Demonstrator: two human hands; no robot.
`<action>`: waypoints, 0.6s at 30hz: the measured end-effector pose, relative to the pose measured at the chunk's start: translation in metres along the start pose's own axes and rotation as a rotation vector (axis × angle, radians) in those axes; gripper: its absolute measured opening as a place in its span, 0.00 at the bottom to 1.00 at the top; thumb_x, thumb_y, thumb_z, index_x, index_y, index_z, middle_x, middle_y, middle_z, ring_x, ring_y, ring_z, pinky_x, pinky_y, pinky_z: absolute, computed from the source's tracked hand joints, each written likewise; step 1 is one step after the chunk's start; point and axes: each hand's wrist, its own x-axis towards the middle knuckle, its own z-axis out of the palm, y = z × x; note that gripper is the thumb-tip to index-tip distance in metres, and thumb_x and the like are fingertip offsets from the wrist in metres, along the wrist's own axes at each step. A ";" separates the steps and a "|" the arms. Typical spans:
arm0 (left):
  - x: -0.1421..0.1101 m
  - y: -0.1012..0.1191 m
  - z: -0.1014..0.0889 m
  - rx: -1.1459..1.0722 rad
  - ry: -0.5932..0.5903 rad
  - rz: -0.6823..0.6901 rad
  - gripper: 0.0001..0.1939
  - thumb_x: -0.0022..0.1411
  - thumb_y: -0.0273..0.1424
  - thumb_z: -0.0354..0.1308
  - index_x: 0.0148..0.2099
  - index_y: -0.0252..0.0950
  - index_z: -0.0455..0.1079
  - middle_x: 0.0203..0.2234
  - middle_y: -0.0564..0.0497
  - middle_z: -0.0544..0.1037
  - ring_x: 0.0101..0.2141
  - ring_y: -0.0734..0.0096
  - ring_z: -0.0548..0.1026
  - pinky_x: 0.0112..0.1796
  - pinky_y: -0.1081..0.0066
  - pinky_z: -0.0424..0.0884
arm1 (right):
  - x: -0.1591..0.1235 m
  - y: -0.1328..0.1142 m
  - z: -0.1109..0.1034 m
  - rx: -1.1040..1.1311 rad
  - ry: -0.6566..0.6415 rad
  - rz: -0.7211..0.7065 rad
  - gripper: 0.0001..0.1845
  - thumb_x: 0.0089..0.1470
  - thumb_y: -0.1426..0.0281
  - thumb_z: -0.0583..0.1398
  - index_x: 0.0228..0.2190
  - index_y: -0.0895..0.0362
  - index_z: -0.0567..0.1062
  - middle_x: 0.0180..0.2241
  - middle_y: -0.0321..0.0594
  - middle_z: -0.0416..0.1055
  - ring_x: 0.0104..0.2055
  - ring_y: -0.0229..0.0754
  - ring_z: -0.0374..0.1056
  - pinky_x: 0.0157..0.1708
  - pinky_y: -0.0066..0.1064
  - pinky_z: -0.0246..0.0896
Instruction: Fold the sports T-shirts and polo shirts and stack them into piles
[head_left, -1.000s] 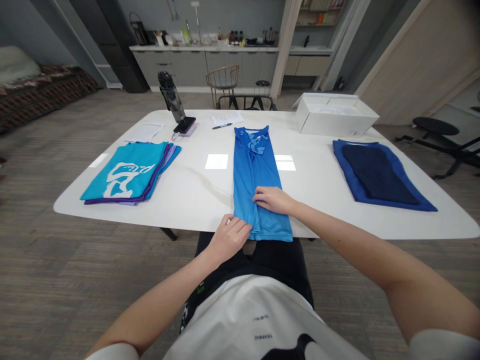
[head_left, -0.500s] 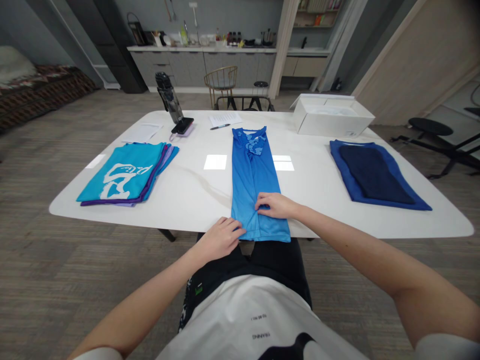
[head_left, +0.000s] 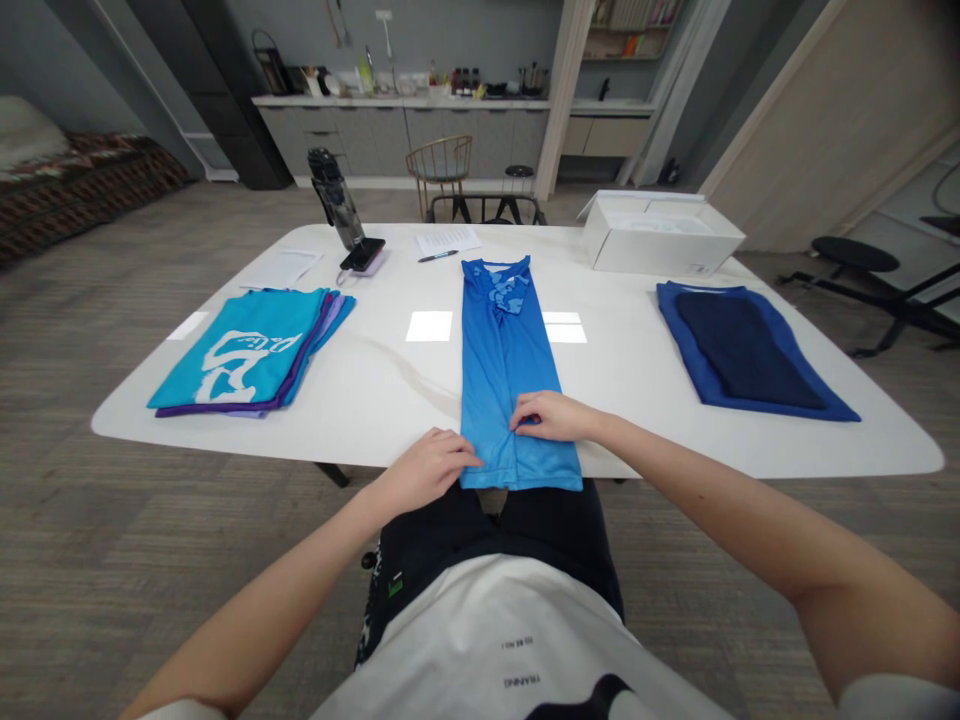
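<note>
Head view. Principal item: one bright blue sports jersey (head_left: 510, 380), folded lengthwise into a long narrow strip, lying at the centre of a white rounded table (head_left: 375, 435). Its patterned collar end points to the far side; its paler lower end reaches the near table edge.

Hands, two, held apart: the left hand (head_left: 424, 468) lies palm down at the jersey's lower left edge; the right hand (head_left: 551, 417) lies palm down on the lower part of the jersey, arm reaching in from lower right. Both touch the cloth. Whether either grips it cannot be told.

Also on the table, counted:
- one stack of folded turquoise shirts with purple layers (head_left: 247, 352), white print on top, left of centre;
- one folded royal-blue shirt with a navy panel (head_left: 746, 350), right of centre;
- one open white cardboard box (head_left: 660, 240), far right;
- one clear water bottle with a black top (head_left: 336, 198), far left;
- one black phone on a lilac pad (head_left: 362, 255), just beside the bottle;
- two white paper sheets (head_left: 448, 241), one near the bottle, one near the centre;
- one black pen (head_left: 438, 257), on the central sheet.

Worn by the person: one white printed T-shirt (head_left: 487, 640) and black shorts (head_left: 487, 530), at the bottom of the frame.
</note>
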 end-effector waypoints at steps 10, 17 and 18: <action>0.015 -0.041 -0.011 0.163 -0.138 0.099 0.16 0.69 0.25 0.52 0.52 0.44 0.76 0.45 0.47 0.79 0.46 0.63 0.73 0.51 0.62 0.59 | -0.007 0.002 0.008 0.049 0.000 0.013 0.13 0.63 0.70 0.62 0.47 0.49 0.84 0.39 0.39 0.76 0.38 0.40 0.71 0.40 0.28 0.62; 0.020 -0.031 -0.020 0.094 -0.180 0.120 0.16 0.68 0.25 0.50 0.51 0.44 0.76 0.45 0.47 0.78 0.46 0.63 0.72 0.52 0.61 0.59 | -0.012 -0.001 0.009 -0.025 -0.072 -0.018 0.22 0.63 0.77 0.58 0.51 0.45 0.81 0.37 0.39 0.75 0.41 0.42 0.70 0.46 0.33 0.60; 0.021 -0.029 -0.020 0.073 -0.186 0.132 0.17 0.67 0.24 0.51 0.51 0.44 0.76 0.46 0.48 0.77 0.46 0.63 0.72 0.53 0.60 0.59 | -0.013 0.000 0.006 -0.001 -0.058 -0.021 0.20 0.63 0.76 0.58 0.50 0.46 0.82 0.37 0.40 0.75 0.42 0.43 0.70 0.47 0.33 0.60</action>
